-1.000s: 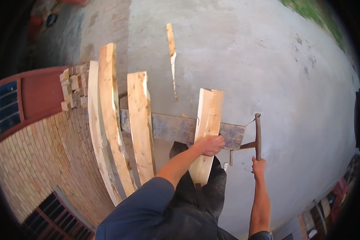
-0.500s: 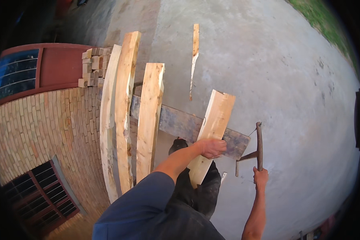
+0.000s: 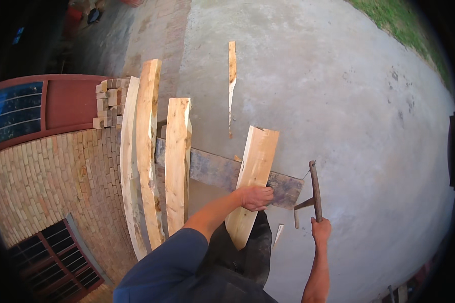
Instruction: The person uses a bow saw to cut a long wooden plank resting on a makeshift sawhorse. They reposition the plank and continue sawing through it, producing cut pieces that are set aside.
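Observation:
A thick pale wooden board (image 3: pixel 256 159) lies lengthwise across a worn, dark-stained plank (image 3: pixel 215 169), its near end between my legs. My left hand (image 3: pixel 256 198) is closed at the board's right edge, the palm across its face and the fingers curled; whether something small sits under them cannot be seen. Off to the right, my right hand (image 3: pixel 320 230) is wrapped round the wooden side bar of a frame saw (image 3: pixel 314 187). The saw is held beside the plank's right end, apart from the board. Its blade is hardly visible.
Three long timbers, the nearest a pale beam (image 3: pixel 177 151), rest across the plank's left part. A narrow tapered offcut (image 3: pixel 232 76) lies on the concrete floor (image 3: pixel 338 101). A brick wall (image 3: pixel 60 177) with windows and stacked bricks (image 3: pixel 108 103) stand left; grass (image 3: pixel 394 30) lies far right.
The whole scene has shifted left and slightly down in the picture. A dark shoe seen earlier left of the board no longer shows. Both hands keep their holds.

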`<state>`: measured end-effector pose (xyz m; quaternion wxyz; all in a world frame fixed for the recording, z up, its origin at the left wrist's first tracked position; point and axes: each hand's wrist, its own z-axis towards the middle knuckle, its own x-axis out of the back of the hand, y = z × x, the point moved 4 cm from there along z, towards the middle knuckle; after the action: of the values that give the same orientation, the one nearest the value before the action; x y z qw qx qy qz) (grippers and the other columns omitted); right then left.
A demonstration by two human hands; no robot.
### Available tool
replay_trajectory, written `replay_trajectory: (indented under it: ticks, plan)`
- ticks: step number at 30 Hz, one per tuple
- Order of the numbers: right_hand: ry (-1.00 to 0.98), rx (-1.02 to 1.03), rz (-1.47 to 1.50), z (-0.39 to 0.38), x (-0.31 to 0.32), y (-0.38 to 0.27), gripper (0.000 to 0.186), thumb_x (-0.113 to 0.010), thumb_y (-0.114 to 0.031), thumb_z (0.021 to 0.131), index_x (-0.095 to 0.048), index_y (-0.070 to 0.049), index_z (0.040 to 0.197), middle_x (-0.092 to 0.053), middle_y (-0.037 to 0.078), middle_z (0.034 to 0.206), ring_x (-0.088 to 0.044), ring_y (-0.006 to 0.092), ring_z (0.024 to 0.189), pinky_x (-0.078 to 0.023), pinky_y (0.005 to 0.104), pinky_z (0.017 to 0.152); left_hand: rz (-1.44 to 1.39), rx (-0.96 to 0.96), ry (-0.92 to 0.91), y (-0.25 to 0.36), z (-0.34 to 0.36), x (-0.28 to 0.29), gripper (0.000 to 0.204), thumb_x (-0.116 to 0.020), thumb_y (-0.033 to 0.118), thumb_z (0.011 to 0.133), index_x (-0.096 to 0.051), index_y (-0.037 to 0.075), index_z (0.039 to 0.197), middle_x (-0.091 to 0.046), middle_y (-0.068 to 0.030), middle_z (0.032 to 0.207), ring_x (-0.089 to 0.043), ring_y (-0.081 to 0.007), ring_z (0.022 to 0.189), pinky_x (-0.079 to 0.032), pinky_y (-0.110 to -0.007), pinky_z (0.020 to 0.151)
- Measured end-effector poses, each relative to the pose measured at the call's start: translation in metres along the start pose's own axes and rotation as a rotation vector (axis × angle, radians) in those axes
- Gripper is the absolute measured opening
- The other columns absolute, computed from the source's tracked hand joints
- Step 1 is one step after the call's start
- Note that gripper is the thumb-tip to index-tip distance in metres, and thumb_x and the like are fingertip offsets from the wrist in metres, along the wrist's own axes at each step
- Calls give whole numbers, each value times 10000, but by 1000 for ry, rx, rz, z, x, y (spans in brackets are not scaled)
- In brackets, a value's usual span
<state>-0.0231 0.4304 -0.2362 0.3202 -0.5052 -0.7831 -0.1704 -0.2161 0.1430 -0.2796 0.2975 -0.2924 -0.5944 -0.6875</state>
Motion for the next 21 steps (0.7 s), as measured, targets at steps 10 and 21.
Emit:
replay_trajectory:
  ticks: [10, 21]
  plan:
    - [-224, 37, 28, 41, -8, -10, 378, -767, -352, 889, -737, 22, 841, -724, 200, 718, -730, 363, 677, -574, 482, 678, -7, -13, 30, 0, -6, -1, 340, -669, 354, 907, -643, 20, 847, -539, -138, 1004, -539, -324, 1055, -453, -426, 1000]
    - [-297, -53, 228, 32, -7, -45, 327, -717, -207, 964, -511, -68, 752, -498, 30, 539, -481, 151, 393, -366, 343, 359, 216, -23, -24, 2, -14, -2, 489, -502, 438, 1052, -702, -7, 1077, -585, -203, 1287, -497, -383, 1341, -284, -537, 1228]
